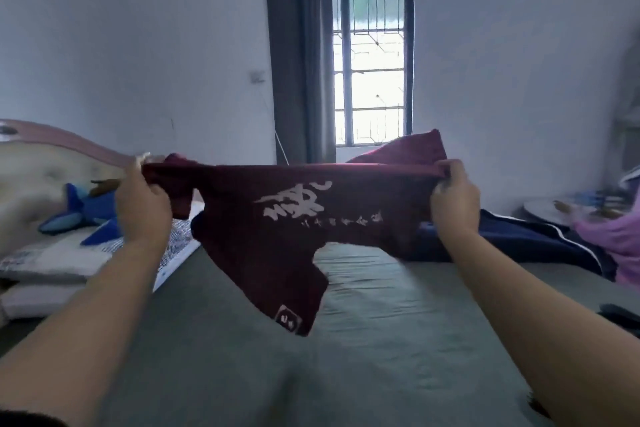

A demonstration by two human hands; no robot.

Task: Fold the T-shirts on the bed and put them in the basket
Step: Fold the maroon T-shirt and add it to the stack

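A dark red T-shirt (pixel 277 236) with a pale printed design hangs stretched in the air above the bed (pixel 363 340). My left hand (pixel 143 204) grips its upper edge at the left end. My right hand (pixel 453 198) grips the same edge at the right end. The lower part of the shirt droops toward the grey-green sheet, with a small label patch at its bottom corner. No basket is in view.
A dark navy garment (pixel 540 239) and a pink-purple one (pixel 616 236) lie at the bed's right side. Pillows (pixel 52 260) and a blue plush toy (pixel 86 211) sit at the left by the headboard. A window and dark curtain stand behind.
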